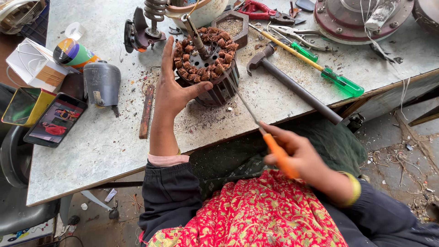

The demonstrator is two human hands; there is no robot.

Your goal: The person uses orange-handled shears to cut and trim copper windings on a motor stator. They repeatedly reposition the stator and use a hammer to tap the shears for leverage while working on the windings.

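Note:
A round motor stator point(208, 64) with copper windings and a metal shaft sits on the grey worktable point(105, 146). My left hand point(176, 89) grips its left side, thumb pressed on the rim. My right hand point(299, 155) holds an orange-handled screwdriver point(279, 153), whose thin shaft reaches up to the stator's right edge.
A hammer point(292, 84) lies right of the stator, with green-handled screwdrivers point(340, 82), red pliers point(260, 9) and a round metal housing point(361, 18) behind. To the left are a grey cap point(101, 82), a phone point(57, 120), a tin point(25, 105), a rusty file point(146, 112).

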